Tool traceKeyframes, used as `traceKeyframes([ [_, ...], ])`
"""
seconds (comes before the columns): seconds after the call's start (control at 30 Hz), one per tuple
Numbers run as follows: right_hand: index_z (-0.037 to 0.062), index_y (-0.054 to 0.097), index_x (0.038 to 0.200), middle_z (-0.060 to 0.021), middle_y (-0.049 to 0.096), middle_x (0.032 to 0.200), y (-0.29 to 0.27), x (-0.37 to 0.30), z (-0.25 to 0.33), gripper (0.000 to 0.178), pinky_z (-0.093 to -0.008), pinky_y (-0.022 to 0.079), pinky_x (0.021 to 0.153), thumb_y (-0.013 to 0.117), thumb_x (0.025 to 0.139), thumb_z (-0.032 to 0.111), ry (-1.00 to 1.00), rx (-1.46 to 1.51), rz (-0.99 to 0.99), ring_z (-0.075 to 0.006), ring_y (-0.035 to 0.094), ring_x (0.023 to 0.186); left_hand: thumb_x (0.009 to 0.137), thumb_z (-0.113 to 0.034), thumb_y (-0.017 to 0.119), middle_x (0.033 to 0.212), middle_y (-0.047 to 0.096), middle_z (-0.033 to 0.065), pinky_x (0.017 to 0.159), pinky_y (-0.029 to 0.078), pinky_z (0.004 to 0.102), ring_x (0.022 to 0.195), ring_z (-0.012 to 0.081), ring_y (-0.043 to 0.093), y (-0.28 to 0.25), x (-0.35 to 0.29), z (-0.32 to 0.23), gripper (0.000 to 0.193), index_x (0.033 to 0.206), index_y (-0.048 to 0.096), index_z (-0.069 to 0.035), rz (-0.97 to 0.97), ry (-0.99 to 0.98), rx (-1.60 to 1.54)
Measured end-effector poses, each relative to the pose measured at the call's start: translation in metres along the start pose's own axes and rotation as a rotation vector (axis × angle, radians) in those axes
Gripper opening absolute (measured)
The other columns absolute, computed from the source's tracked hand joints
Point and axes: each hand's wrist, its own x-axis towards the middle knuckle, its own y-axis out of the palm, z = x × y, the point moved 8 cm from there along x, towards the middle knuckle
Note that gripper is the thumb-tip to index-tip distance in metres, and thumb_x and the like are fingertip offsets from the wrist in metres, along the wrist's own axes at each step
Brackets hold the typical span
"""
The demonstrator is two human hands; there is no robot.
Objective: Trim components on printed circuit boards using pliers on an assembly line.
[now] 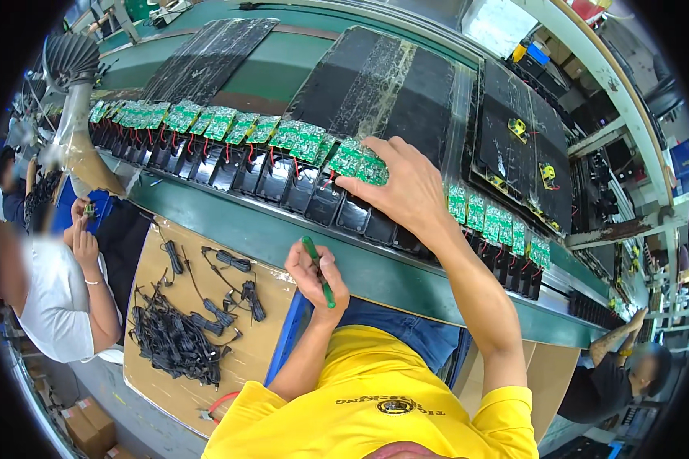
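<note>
Smooth, glossy plastic casings (273, 186)

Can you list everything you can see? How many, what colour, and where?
Circuit boards: many, green, in a row along the bench
Black cases: many, black, rowed beneath the boards
Large panels: at least three, black, behind the row
Small parts: several, yellow, on the right-hand panel
Bench: one, green, across the middle
Cables: a pile, black, lower left
Cardboard sheet: one, brown, under the cables
Duct: one, greyish, far left
Other people: at least two, white top left, black top right
Thin tool: one, green, in left hand
Left hand: one, bare, lower middle
Right hand: one, bare, gripping circuit boards
</note>
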Motion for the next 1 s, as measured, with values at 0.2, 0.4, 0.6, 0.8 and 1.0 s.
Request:
traceKeyframes([
  [0.2,0.0131,0.079,0.138,-0.0098,0.072,0.120,0.017,0.003,-0.014,0.073,-0.0464,0.058,0.090,0.090,0.087,0.065,-0.026,-0.056,-0.079,-0.0337,0.070,0.101,0.111,-0.004,0.053,0.112,0.060,0.0134,0.086,0.051,0.0334,0.092,0.0212,0.056,-0.003,-0.002,0.007,0.045,0.154,0.040,-0.001,0.000,-0.035,0.046],
  [0.4,0.0158,0.068,0.157,-0.0135,0.064,0.144,0.010,-0.002,-0.010,0.102,-0.0528,0.046,0.111,0.085,0.080,0.080,-0.148,0.037,-0.239,-0.0362,0.061,0.128,0.116,-0.009,0.051,0.101,0.057,0.0094,0.082,0.052,0.0332,0.084,0.0199,0.052,-0.006,-0.001,0.008,0.046,0.158,0.038,0.003,-0.072,-0.032,0.148],
  [0.6,0.0142,0.063,0.166,-0.0133,0.068,0.154,-0.098,-0.072,-0.074,0.106,-0.0500,0.049,0.118,0.072,0.092,0.089,-0.186,0.126,0.023,-0.0362,0.066,0.136,0.120,-0.009,0.044,0.088,0.051,0.0017,0.076,0.043,0.0279,0.077,0.0137,0.042,-0.003,0.010,0.006,0.040,0.160,0.038,-0.004,-0.006,0.033,0.163],
  [0.8,0.0172,0.063,0.165,-0.0098,0.069,0.155,-0.163,-0.181,-0.212,0.107,-0.0461,0.051,0.116,0.078,0.084,0.085,-0.034,-0.264,0.142,-0.0358,0.070,0.133,0.120,-0.008,0.044,0.093,0.055,0.0037,0.073,0.040,0.0281,0.078,0.0136,0.045,-0.007,0.008,0.010,0.040,0.159,0.039,-0.004,0.008,0.040,0.140],
  [1.0,0.0178,0.061,0.167,-0.0094,0.070,0.148,-0.141,-0.196,-0.248,0.108,-0.0464,0.052,0.112,0.076,0.086,0.087,0.076,-0.220,0.180,-0.0354,0.071,0.122,0.120,-0.007,0.046,0.109,0.065,0.0114,0.075,0.048,0.0276,0.083,0.0158,0.055,-0.007,0.007,0.014,0.046,0.164,0.036,-0.002,0.009,0.003,0.224],
])
